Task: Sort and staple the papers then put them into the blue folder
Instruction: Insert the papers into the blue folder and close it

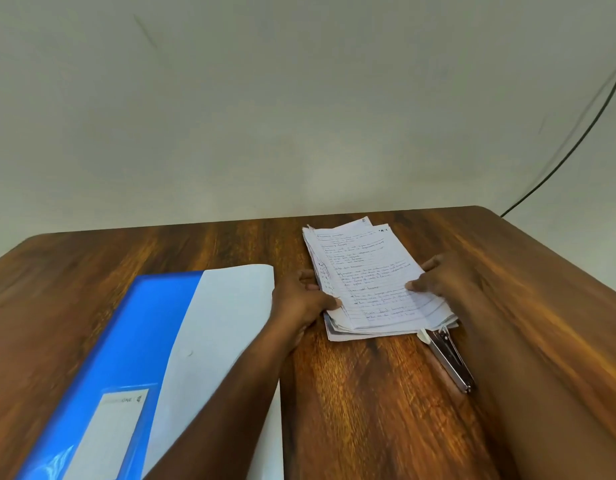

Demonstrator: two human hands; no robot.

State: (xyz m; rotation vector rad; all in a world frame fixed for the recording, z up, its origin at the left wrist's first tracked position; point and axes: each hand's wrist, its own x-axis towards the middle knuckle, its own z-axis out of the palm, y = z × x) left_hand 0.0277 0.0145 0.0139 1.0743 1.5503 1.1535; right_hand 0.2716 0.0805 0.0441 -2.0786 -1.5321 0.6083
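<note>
A bright blue folder (126, 341), its clear pocket showing a pale label, lay beside a plain white sheet (223, 323) on a reddish-brown wood-grain table (386, 393). White ruled papers (365, 278) carried dark handwriting; a silver stapler (448, 358) gleamed, a black cable (576, 140) crossing the grey-green wall (265, 98).

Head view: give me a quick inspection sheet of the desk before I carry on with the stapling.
Surface: wooden table, bare wood between the items.
Job's things: stack of handwritten papers, unevenly aligned; metal stapler lying at the stack's near right corner, its tip at or under the edge; blue folder at left with a white sheet on it.
Clutter: nothing seen.
Hands: left hand grips the stack's left edge; right hand holds its right edge, fingers on the top page.
Cables: black cable running down the wall at right.
Surroundings: plain pale wall.
</note>
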